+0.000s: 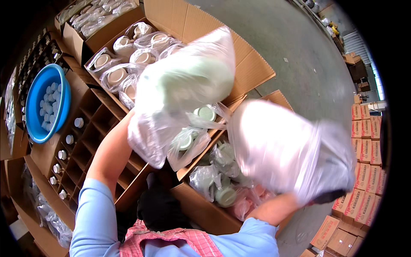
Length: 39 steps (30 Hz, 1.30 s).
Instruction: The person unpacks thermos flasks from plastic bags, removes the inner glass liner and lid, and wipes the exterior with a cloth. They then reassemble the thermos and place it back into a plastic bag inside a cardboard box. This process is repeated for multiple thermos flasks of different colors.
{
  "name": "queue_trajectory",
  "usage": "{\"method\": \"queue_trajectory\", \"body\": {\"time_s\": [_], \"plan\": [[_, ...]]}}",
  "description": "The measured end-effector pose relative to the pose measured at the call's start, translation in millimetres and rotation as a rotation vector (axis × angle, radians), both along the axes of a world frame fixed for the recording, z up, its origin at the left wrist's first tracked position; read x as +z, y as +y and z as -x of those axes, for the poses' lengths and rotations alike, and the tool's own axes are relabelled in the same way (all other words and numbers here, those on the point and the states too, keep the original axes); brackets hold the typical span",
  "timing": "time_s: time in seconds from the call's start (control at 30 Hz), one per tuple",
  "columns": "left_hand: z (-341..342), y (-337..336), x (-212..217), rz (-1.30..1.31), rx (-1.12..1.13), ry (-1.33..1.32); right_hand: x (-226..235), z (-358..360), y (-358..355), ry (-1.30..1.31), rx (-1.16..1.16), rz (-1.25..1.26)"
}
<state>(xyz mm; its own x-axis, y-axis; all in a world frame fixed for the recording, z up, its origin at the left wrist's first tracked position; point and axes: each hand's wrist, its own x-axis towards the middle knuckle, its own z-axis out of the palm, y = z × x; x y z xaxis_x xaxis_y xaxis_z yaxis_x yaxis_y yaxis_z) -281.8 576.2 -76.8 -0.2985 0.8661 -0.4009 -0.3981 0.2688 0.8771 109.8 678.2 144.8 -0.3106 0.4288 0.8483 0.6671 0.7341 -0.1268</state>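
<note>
My left hand is hidden behind a clear plastic bag (188,81) with a pale green item inside, which it lifts over the open cardboard boxes; only my left forearm (112,150) shows. My right hand is hidden behind a second, blurred plastic-wrapped pale item (291,150), held up at the right; my right forearm (274,207) shows below it. Beneath them an open cardboard box (205,210) holds several bagged green and pink lidded cups (222,192).
A box of bagged beige bowls (124,55) sits at the top left. A cardboard divider box (85,145) holds small white-capped bottles. A blue basin (45,103) of white caps stands at the left. Stacked printed cartons (364,141) line the right; grey concrete floor (308,55) lies beyond.
</note>
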Motion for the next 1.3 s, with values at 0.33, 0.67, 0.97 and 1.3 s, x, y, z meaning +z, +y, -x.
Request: {"method": "queue_trajectory", "body": {"time_s": [0.33, 0.67, 0.97, 1.3], "plan": [[-25.7, 81.1, -7.8, 0.117, 0.236, -0.107, -8.4, 2.9, -37.6, -0.076, -0.238, -0.156], [-48.0, -31.4, 61.5, -0.137, 0.219, 0.458, -6.3, 15.3, -42.6, 0.052, -0.193, -0.22], [-119.2, 33.7, 33.7, -0.069, -0.617, 1.427, -22.6, -61.8, -70.6, 0.146, 0.165, -0.008], [-105.5, 23.2, 110.5, -0.229, 0.033, 0.405, -5.4, -35.4, -89.1, 1.375, 1.333, 1.062]]}}
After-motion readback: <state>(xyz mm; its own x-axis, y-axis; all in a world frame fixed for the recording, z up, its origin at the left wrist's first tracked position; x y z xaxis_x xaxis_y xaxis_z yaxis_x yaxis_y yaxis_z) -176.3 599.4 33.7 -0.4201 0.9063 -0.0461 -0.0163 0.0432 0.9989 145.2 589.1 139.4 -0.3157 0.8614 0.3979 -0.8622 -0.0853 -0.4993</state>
